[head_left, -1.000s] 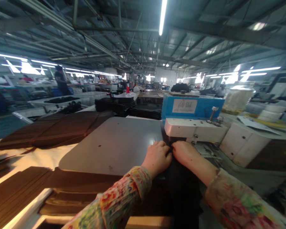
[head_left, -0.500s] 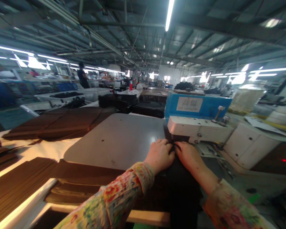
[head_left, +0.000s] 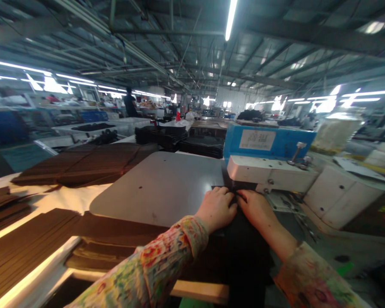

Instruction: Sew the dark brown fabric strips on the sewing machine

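Note:
Black fabric (head_left: pixel 247 256) hangs down from the sewing machine (head_left: pixel 259 171) toward me, over the front edge. My left hand (head_left: pixel 216 208) rests at the right side of the smooth metal plate (head_left: pixel 160 188), its fingers curled down on the fabric. Close beside it, my right hand (head_left: pixel 255 209) pinches the same fabric, thumb and fingertips together. Both sets of fingertips lie just in front of the white machine arm, nearly touching each other. The fabric directly under the fingers is mostly hidden, and the needle area cannot be made out.
Brown fabric stacks (head_left: pixel 83 164) lie left of the plate, with more brown pieces (head_left: pixel 28 239) nearer me. Black stacks (head_left: pixel 160 134) sit behind it. A blue box (head_left: pixel 269 139) stands behind the machine arm. Scissors (head_left: pixel 303 218) lie right of my hand. A person (head_left: pixel 130 105) stands far off.
The view has shifted slightly. A dark fabric edge now shows beyond my left fingertips on the plate. Yellow-green digits now show on the machine's display. Both hands stay nearly in place.

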`<state>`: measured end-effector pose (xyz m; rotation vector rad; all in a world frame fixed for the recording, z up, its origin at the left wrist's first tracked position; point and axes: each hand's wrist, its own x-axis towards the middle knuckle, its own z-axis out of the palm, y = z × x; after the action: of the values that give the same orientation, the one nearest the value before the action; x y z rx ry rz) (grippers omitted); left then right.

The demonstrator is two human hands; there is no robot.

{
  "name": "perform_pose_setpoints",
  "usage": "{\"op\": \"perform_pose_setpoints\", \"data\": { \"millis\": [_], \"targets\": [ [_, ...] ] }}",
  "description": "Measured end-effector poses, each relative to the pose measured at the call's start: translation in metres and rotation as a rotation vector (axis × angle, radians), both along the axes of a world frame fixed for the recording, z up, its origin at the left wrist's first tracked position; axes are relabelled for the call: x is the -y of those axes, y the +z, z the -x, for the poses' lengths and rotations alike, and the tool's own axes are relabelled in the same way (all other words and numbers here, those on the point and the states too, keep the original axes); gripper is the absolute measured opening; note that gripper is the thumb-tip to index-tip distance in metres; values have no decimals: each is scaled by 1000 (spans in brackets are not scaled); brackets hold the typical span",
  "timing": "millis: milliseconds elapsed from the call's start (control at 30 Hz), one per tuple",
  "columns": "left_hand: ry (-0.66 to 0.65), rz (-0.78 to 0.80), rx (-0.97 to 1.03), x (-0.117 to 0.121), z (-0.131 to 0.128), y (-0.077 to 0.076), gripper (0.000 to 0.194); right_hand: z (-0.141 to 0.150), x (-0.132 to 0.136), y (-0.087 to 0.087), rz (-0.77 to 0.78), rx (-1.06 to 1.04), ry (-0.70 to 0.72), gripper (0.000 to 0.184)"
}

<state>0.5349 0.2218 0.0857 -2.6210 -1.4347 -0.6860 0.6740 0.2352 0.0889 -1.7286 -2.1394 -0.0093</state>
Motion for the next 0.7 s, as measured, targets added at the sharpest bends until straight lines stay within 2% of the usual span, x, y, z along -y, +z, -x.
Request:
{"op": "perform_pose_setpoints", "data": {
  "millis": [700],
  "targets": [
    [-24, 18, 8, -1, 1, 2, 26, 1, 1, -2, -17, 81, -1, 26]
  ]
}}
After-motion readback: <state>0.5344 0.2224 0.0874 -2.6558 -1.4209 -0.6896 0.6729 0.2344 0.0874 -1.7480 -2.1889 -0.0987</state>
